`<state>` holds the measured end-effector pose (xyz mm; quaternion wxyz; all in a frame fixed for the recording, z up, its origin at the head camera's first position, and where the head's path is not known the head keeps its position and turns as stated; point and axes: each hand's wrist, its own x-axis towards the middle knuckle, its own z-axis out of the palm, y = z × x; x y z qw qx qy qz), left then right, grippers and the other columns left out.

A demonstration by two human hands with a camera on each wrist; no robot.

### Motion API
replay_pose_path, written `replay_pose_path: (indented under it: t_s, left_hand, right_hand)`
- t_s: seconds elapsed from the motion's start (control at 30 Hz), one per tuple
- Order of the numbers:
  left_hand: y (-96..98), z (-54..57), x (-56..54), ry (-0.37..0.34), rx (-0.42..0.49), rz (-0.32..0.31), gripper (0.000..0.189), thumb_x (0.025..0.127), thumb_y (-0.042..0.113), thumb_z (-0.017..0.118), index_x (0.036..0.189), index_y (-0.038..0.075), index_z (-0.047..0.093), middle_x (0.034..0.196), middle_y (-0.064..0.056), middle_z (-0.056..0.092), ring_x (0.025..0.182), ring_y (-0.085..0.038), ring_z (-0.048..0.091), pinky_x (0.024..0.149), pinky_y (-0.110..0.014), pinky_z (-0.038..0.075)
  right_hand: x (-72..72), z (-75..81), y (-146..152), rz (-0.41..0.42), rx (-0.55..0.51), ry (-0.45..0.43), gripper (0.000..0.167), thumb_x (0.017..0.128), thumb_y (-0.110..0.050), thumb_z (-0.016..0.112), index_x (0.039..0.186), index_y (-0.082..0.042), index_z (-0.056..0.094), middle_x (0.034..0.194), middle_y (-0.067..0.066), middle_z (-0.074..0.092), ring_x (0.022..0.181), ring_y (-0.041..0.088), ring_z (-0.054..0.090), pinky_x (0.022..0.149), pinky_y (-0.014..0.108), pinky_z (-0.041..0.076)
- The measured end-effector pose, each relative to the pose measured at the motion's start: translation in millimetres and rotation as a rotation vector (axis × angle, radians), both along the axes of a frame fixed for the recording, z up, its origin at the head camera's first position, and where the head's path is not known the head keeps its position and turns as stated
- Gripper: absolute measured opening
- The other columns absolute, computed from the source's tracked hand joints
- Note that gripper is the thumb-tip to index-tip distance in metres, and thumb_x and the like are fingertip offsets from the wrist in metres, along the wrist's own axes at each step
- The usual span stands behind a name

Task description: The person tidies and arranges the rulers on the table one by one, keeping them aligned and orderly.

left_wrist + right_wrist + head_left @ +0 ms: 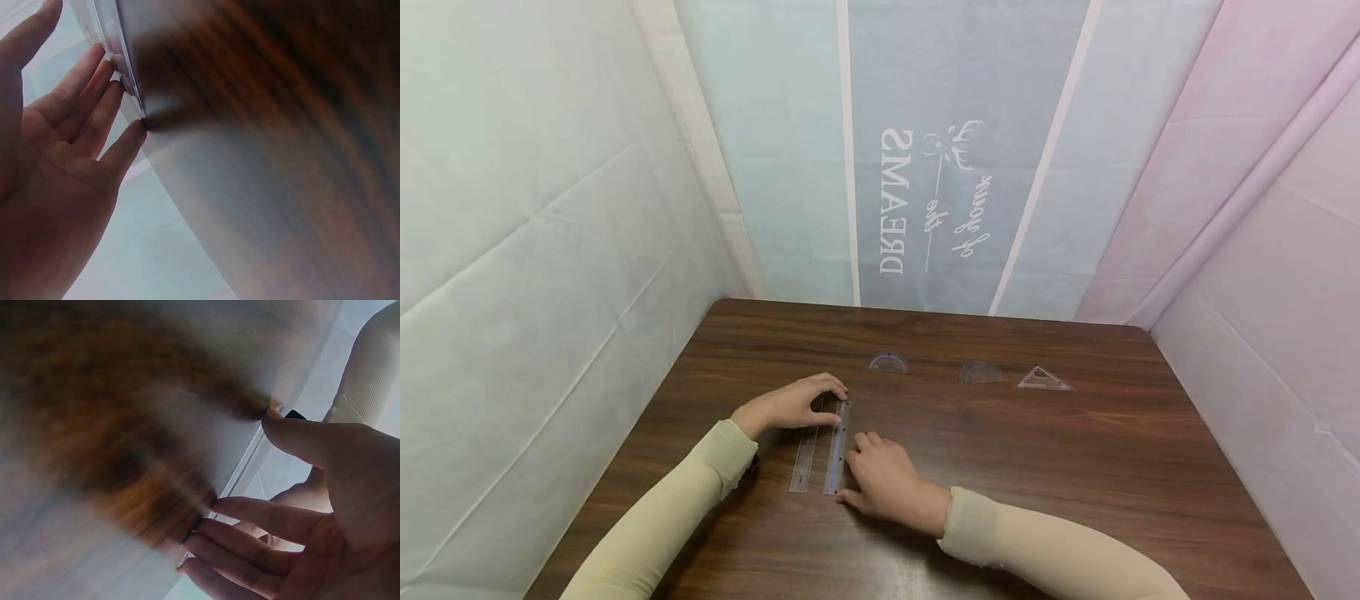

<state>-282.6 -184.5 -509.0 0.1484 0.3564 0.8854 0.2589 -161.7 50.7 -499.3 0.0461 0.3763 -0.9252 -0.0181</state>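
Observation:
A clear ruler with a blue strip (835, 457) lies lengthwise on the dark wooden table. My left hand (792, 403) reaches its far end, fingertips right at the edge and thumb near its left side. Along the ruler's right side rest the fingertips of my right hand (887, 479), with the thumb at the near end. In the right wrist view those fingers (256, 515) are fairly straight and spread along the edge. The left wrist view shows the left fingers (84, 100) extended, touching the clear edge. Just left lies a second clear ruler (802, 467), its far part overlapped by the left hand.
Farther back lie a blue-marked protractor (889, 363), a clear protractor (981, 373) and a clear set square (1043, 380). The table (1075, 483) meets a printed cloth backdrop (790, 167) at its far edge, with pale cloth at both sides.

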Motion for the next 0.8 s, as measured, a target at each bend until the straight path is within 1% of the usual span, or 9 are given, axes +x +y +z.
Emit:
replay_pose_path:
  t_s: [0.1,0.17,0.23,0.27,0.37,0.47,0.5,0.7,0.8]
  left_hand:
    - [0.7,0.1,0.1,0.006,-0.002,0.009,0.046,0.105,0.035,0.073,0.142,0.008,0.064,0.15,-0.01,0.057,0.142,-0.031,0.054,0.118,-0.051,0.044]
    - [1.4,0.4,0.1,0.011,-0.004,0.011,0.045,0.106,0.035,0.072,0.141,0.008,0.064,0.148,-0.01,0.058,0.14,-0.031,0.055,0.117,-0.052,0.045]
    - [2.8,1.5,-0.2,0.008,-0.009,0.02,0.044,0.107,0.036,0.07,0.141,0.009,0.064,0.146,-0.009,0.059,0.139,-0.03,0.056,0.116,-0.051,0.046]
    - [3.8,2.3,-0.6,0.008,-0.009,0.026,0.044,0.107,0.036,0.07,0.141,0.009,0.064,0.145,-0.009,0.06,0.138,-0.03,0.057,0.115,-0.051,0.047]
    - [7.5,5.4,-3.2,0.015,-0.014,0.056,0.042,0.108,0.036,0.069,0.141,0.01,0.065,0.141,-0.007,0.063,0.136,-0.029,0.059,0.114,-0.05,0.048]
    - [12.0,8.9,-7.4,0.036,-0.017,0.09,0.043,0.107,0.036,0.07,0.141,0.009,0.065,0.141,-0.007,0.064,0.136,-0.029,0.059,0.114,-0.05,0.049]
    - [13.7,10.1,-8.9,0.044,-0.019,0.098,0.044,0.107,0.036,0.069,0.141,0.008,0.065,0.141,-0.008,0.063,0.137,-0.029,0.058,0.114,-0.05,0.048]
    - [25.7,11.5,-17.4,0.082,-0.023,0.163,0.052,0.106,0.041,0.07,0.145,0.007,0.062,0.146,-0.011,0.061,0.14,-0.031,0.056,0.115,-0.051,0.047]
    - [32.7,14.8,-21.5,0.082,-0.029,0.198,0.056,0.105,0.042,0.071,0.147,0.007,0.06,0.149,-0.011,0.059,0.141,-0.032,0.055,0.114,-0.052,0.048]
  right_hand:
    - [-2.3,0.9,3.1,0.014,-0.031,-0.026,0.052,0.093,-0.061,0.079,0.114,-0.014,0.08,0.105,0.0,0.066,0.095,0.016,0.065,0.078,0.029,0.06]
    - [-4.9,0.6,6.1,0.02,-0.066,-0.065,0.051,0.093,-0.058,0.079,0.117,-0.014,0.08,0.106,-0.001,0.067,0.095,0.015,0.064,0.078,0.029,0.06]
    - [-8.4,-0.2,9.7,0.024,-0.105,-0.107,0.049,0.094,-0.055,0.08,0.12,-0.013,0.08,0.105,-0.002,0.067,0.094,0.014,0.064,0.078,0.029,0.059]
    - [-10.2,-0.7,11.8,0.023,-0.124,-0.125,0.048,0.095,-0.053,0.08,0.121,-0.013,0.08,0.106,-0.002,0.068,0.096,0.014,0.066,0.082,0.031,0.06]
    - [-17.4,-1.8,18.3,0.025,-0.191,-0.171,0.045,0.096,-0.047,0.082,0.123,-0.012,0.079,0.107,-0.002,0.068,0.096,0.013,0.065,0.081,0.031,0.06]
    - [-26.8,-2.5,25.2,0.011,-0.248,-0.181,0.044,0.097,-0.043,0.081,0.126,-0.01,0.077,0.112,-0.001,0.068,0.098,0.013,0.064,0.081,0.031,0.06]
    - [-30.4,-2.6,27.5,0.002,-0.262,-0.185,0.045,0.097,-0.043,0.081,0.127,-0.01,0.076,0.113,-0.001,0.068,0.098,0.013,0.063,0.079,0.031,0.059]
    - [-54.0,-2.1,40.1,-0.065,-0.317,-0.195,0.052,0.098,-0.04,0.081,0.135,-0.005,0.071,0.123,0.006,0.068,0.111,0.023,0.067,0.089,0.042,0.062]
    - [-66.4,-2.4,45.1,-0.1,-0.345,-0.206,0.055,0.098,-0.039,0.082,0.137,-0.004,0.069,0.126,0.009,0.067,0.117,0.028,0.067,0.092,0.046,0.061]
